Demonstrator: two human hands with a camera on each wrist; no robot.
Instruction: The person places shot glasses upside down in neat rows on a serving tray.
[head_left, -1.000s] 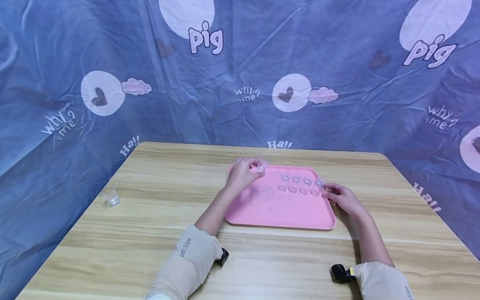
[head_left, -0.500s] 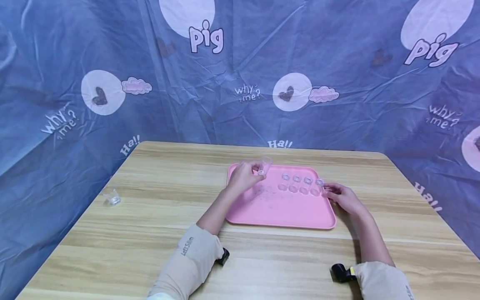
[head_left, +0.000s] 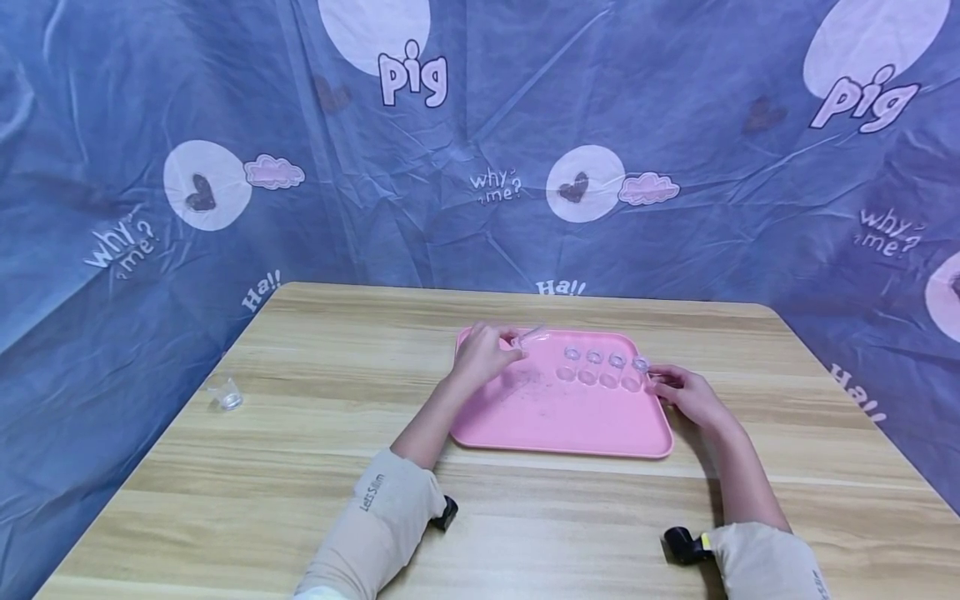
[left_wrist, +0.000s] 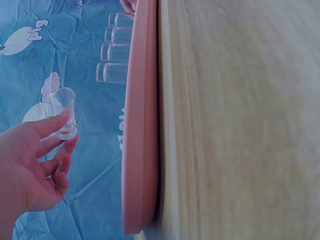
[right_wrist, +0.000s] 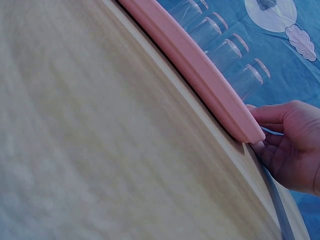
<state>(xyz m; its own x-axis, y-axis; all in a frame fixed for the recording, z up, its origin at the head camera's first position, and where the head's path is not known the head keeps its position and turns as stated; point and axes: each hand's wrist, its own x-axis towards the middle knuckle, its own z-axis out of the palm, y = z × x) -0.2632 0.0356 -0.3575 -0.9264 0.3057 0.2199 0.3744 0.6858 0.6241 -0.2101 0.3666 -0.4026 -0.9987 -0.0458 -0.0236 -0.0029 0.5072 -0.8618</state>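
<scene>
My left hand (head_left: 480, 357) pinches a small clear shot glass (left_wrist: 64, 112) between thumb and fingertips, above the back left of a pink tray (head_left: 555, 429). The glass is tipped far over, its rim pointing right and its thick base by the fingers. On the tray's right side a row of several clear shot glasses (head_left: 592, 367) appears to stand upside down, thick bases up. At the tray's right edge my right hand (head_left: 686, 398) grips the rim; the right wrist view shows the thumb on it, beside the end glass. Some fingers are hidden behind the tray.
Another clear shot glass (head_left: 228, 397) stands on the wooden table (head_left: 337, 350), near its left edge. Faint greyish marks (head_left: 536, 387) show on the tray's left half. A blue printed cloth (head_left: 375, 217) hangs behind and beside the table.
The glass in my left hand has turned from nearly upright to lying over toward the right. The right hand, the tray and the row of glasses look the same.
</scene>
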